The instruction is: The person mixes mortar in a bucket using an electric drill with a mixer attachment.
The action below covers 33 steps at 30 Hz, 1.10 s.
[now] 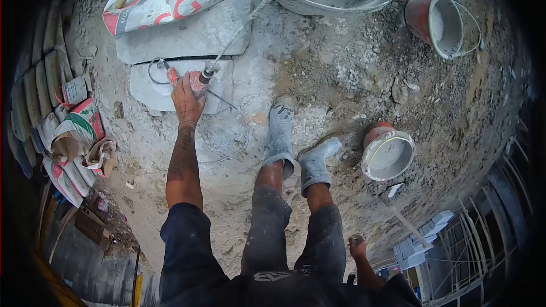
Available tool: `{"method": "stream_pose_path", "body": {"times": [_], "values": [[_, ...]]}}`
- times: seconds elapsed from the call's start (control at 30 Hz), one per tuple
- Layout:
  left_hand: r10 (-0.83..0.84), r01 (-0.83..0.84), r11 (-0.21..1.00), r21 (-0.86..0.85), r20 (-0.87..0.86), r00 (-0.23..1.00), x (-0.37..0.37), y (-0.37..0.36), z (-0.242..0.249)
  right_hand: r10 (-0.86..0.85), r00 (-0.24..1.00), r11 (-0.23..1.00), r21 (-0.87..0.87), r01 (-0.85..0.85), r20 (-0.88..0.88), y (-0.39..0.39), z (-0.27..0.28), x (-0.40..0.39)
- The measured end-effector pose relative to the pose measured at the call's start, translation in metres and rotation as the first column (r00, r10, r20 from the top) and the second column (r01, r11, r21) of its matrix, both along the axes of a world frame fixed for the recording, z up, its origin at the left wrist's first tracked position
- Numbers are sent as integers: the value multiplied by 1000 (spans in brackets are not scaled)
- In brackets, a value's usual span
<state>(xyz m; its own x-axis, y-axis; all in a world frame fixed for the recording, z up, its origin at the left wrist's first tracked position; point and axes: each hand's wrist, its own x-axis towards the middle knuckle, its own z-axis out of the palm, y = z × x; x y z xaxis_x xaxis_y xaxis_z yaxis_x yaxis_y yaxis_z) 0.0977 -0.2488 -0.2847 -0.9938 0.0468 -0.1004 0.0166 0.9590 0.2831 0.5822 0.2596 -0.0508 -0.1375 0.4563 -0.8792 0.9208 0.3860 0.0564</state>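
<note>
My left hand (pixel 187 101) is closed around the body of a red, dust-covered power drill (pixel 198 82) on a pale block (pixel 151 88). From the drill's chuck a long mixing rod (pixel 238 33) slants up over the rim of a large mud-caked tub (pixel 335 5) of grey mix. A cable loops beside the drill. At my right side, low in the view, my right hand (pixel 357 247) hangs with its fingers curled in, and I see nothing in it.
A second pale slab (pixel 182 34) carries a white and red cement sack (pixel 176 0). To the right are a bucket (pixel 389 153) near my boots (pixel 319 162) and a tilted bucket (pixel 443 25) farther off. Stacked sacks (pixel 77 131) line the left. Rubble covers the ground.
</note>
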Motion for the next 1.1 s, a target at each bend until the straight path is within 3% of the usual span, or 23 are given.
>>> {"method": "stream_pose_path", "body": {"times": [0.07,0.1,0.17,0.23,0.3,0.33,0.4,0.5,0.53,0.57,0.6,0.63,0.67,0.73,0.77,0.83,0.87,0.93,1.03,1.1], "values": [[60,-59,998,-23,41,997,-13,17,-11,70,998,996,53,-70,5,2,-18,-6],[84,-82,996,-43,34,996,-19,28,-18,-10,999,998,56,8,52,-12,-17,-62],[137,-138,980,-143,-18,990,-24,38,-25,199,979,975,98,-202,34,-14,-37,-123],[134,-133,965,-226,-10,991,-27,42,-21,160,987,965,210,-157,3,-3,-78,-167],[188,-143,937,-318,117,975,-31,43,-12,133,966,942,330,-55,-220,9,-123,-221],[172,-128,933,-336,104,980,-27,45,-4,205,919,898,438,-40,-337,17,-150,-242],[128,-86,930,-356,94,987,0,53,16,0,909,903,390,178,-417,30,-182,-294],[11,47,980,-195,287,958,87,44,58,-293,876,889,228,398,-384,41,-206,-308],[52,38,975,-218,390,919,126,44,80,-244,894,848,364,385,-377,39,-201,-302],[150,-44,975,-216,503,851,169,41,99,-302,863,858,278,431,-405,50,-200,-282],[234,-125,966,-225,562,793,217,38,119,-351,813,811,284,512,-464,51,-187,-266],[311,-205,949,-239,615,724,261,40,143,-469,785,776,235,585,-405,51,-157,-265],[422,-292,906,-305,628,654,309,45,160,-645,453,649,-129,749,-616,73,-171,-227],[572,-454,806,-381,700,427,383,59,192,-779,240,438,-230,869,-579,89,-145,-204],[621,-542,736,-406,723,303,414,71,203,-807,279,469,-278,839,-520,117,-160,-175],[591,-618,707,-345,767,248,470,91,213,-750,416,583,-216,783,-514,96,-137,-204],[617,-669,663,-334,751,236,496,102,217,-749,430,593,-221,774,-505,89,-137,-216],[563,-722,670,-174,753,341,528,126,215,-732,464,627,-226,746,-499,78,-126,-236],[592,-881,468,-65,764,258,552,145,222,-652,570,727,-197,658,-501,19,-80,-252],[613,-893,450,-19,733,294,593,154,208,-647,605,747,-227,624,-464,-8,-62,-253]]}}
